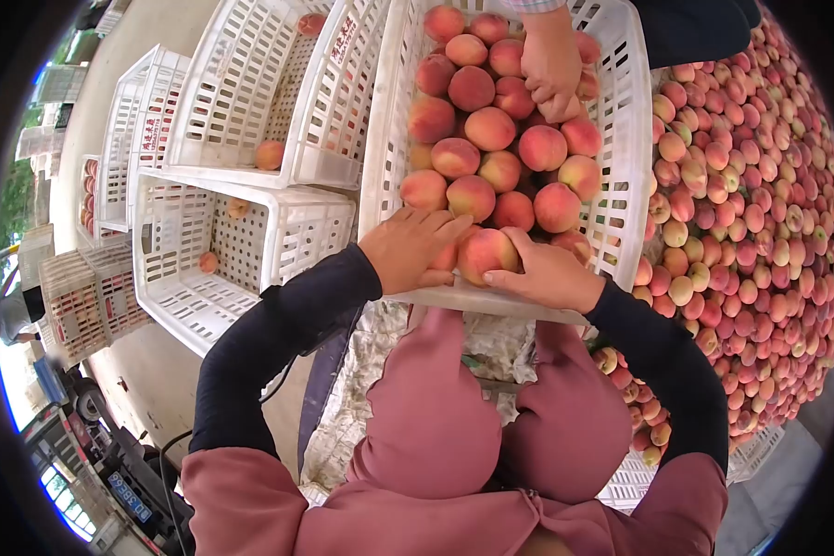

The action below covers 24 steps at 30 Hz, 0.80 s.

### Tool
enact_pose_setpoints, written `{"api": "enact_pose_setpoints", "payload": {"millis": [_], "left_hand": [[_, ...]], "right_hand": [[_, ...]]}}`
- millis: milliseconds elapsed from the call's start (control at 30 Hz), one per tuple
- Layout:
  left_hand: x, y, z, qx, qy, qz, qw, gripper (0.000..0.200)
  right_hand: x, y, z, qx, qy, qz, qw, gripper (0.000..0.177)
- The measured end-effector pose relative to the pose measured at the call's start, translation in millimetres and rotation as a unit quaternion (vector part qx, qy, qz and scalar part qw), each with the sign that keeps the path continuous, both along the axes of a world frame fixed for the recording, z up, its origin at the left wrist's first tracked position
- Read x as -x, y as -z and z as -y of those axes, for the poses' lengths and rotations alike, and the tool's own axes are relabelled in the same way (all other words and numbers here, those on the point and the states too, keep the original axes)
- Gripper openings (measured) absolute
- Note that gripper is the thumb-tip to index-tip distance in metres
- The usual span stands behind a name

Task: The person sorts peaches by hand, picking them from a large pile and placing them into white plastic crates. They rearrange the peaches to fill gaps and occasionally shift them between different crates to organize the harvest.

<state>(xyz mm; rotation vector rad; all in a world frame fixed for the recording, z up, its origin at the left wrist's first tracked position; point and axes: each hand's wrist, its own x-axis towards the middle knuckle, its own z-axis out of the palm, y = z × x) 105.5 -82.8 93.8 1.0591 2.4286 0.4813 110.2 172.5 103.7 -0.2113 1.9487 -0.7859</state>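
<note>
A white plastic crate [625, 185] full of peaches stands in front of my knees. Over its near edge, my left hand [417, 248] is closed on a peach [445, 258] mostly hidden under its fingers. Beside it, my right hand [551, 271] is wrapped round the right side of a larger yellow-red peach [487, 256]. Both peaches are at the near end of the crate, close together. A co-worker's hand [553, 79] reaches into the far right part of the same crate, its fingers among the peaches.
White crates [310, 227] with a few peaches lie at the left. A large heap of peaches [741, 232] spreads along the right. Stacked crates [88, 296] and a parked vehicle [111, 463] are farther left. The co-worker's dark-clothed leg [695, 32] is at the top.
</note>
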Motion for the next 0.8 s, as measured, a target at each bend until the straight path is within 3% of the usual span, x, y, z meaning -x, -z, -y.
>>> {"api": "enact_pose_setpoints", "payload": {"millis": [33, 67, 167, 300, 400, 467, 600, 667, 800], "left_hand": [[-1.5, -0.8, 0.1, -0.01, -0.009, -0.006, 1.0, 0.08], [-2.0, -0.9, -0.1, -0.019, -0.017, -0.013, 1.0, 0.083], [-1.2, 1.5, 0.5, -0.042, -0.005, -0.002, 0.999, 0.086], [2.0, -2.0, -2.2, -0.015, -0.03, 0.043, 0.999, 0.087], [-1.0, 0.4, -7.0, -0.057, -0.048, 0.045, 0.996, 0.09], [2.5, -6.1, -18.6, -0.116, -0.024, 0.037, 0.992, 0.085], [5.1, 3.2, -25.3, -0.098, 0.052, -0.006, 0.994, 0.077], [5.2, -15.0, -29.7, -0.001, -0.008, 0.123, 0.992, 0.071], [0.3, -1.4, -26.6, -0.082, -0.018, 0.088, 0.993, 0.073]], "right_hand": [[-4.1, 2.5, 2.3, -0.01, -0.033, -0.065, 0.997, 0.082], [-8.4, 7.8, 2.3, 0.024, 0.03, -0.033, 0.999, 0.086], [-19.4, 20.7, 0.2, 0.05, 0.065, -0.064, 0.995, 0.085], [-18.2, 13.6, 0.2, 0.038, 0.057, -0.062, 0.996, 0.085], [-28.0, 25.1, 1.1, 0.052, 0.086, -0.08, 0.992, 0.087], [-31.7, 21.7, 3.5, 0.011, 0.089, -0.078, 0.993, 0.089], [-29.9, 15.5, 1.6, -0.016, 0.079, -0.059, 0.995, 0.088], [-35.5, 21.1, 0.9, 0.056, 0.112, -0.206, 0.971, 0.083], [-28.9, 26.7, 8.4, 0.083, 0.121, -0.194, 0.97, 0.078]]}}
